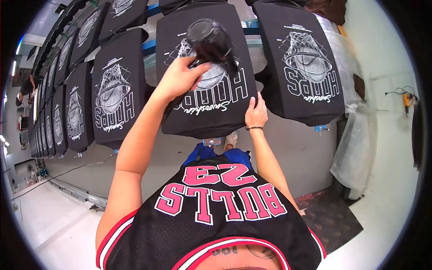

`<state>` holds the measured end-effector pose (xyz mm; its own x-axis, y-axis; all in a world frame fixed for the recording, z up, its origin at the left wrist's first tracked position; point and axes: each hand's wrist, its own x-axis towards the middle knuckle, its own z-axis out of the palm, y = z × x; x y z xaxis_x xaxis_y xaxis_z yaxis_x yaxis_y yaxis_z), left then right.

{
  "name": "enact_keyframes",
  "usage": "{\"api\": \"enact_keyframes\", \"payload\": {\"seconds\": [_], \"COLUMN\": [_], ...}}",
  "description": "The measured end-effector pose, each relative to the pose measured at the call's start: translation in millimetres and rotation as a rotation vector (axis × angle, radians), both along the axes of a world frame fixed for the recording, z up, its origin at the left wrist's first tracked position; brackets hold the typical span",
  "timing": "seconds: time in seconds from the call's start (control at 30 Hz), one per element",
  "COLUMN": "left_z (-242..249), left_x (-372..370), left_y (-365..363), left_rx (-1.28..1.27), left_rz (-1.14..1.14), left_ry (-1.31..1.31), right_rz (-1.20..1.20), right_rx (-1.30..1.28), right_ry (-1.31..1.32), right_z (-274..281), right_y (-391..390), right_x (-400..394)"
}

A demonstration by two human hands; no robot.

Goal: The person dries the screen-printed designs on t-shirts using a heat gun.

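Note:
My left hand (177,80) is closed around a black hair dryer (209,38), its round body held above the print of the middle black T-shirt (198,123). The handle is mostly hidden by my fingers, and a dark cord (169,109) seems to hang below the hand. That shirt lies flat over a board, with a white basketball, net and "HOOPS" print partly covered by the dryer. At the shirt's right edge rests my right hand (256,114), fingers stretched out along the cloth, with nothing visible in it.
Another printed black T-shirt (306,103) lies on the board to the right. Several more shirts (113,96) line up to the left. Clear plastic sheeting (355,153) hangs at right, near a wall with an orange-yellow tool (407,101). A person (28,87) is far left.

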<state>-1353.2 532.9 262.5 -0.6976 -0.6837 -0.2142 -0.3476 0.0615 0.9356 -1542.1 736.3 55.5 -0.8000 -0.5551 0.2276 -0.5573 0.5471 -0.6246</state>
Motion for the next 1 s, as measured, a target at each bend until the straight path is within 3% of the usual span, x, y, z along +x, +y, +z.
{"api": "enact_keyframes", "payload": {"seconds": [0.1, 0.23, 0.43, 0.67, 0.77, 1.0], "left_z": [3.7, 15.2, 16.3, 20.4, 8.4, 11.7], "left_x": [-34.5, -11.9, 74.8, 165.3, 164.4, 112.7], "left_y": [14.8, 43.8, 72.5, 50.8, 40.2, 54.0], "left_rx": [-0.033, 0.03, 0.143, 0.041, -0.039, 0.054], "left_rz": [0.016, -0.1, 0.158, 0.375, 0.442, 0.237], "left_ry": [-0.006, -0.084, -0.111, -0.317, -0.26, -0.265], "right_rz": [0.008, 0.075, 0.198, 0.201, 0.158, 0.116], "right_rx": [-0.09, -0.2, -0.136, -0.081, -0.071, -0.1], "right_ry": [-0.038, 0.03, 0.055, -0.115, -0.105, -0.137], "right_z": [-5.6, -7.8, 0.5, -6.2, -3.6, -0.7], "right_y": [6.8, 23.3, 20.7, -11.0, -10.8, -9.5], "right_x": [-6.7, -26.5, -34.6, -23.5, -24.7, -22.3]}}
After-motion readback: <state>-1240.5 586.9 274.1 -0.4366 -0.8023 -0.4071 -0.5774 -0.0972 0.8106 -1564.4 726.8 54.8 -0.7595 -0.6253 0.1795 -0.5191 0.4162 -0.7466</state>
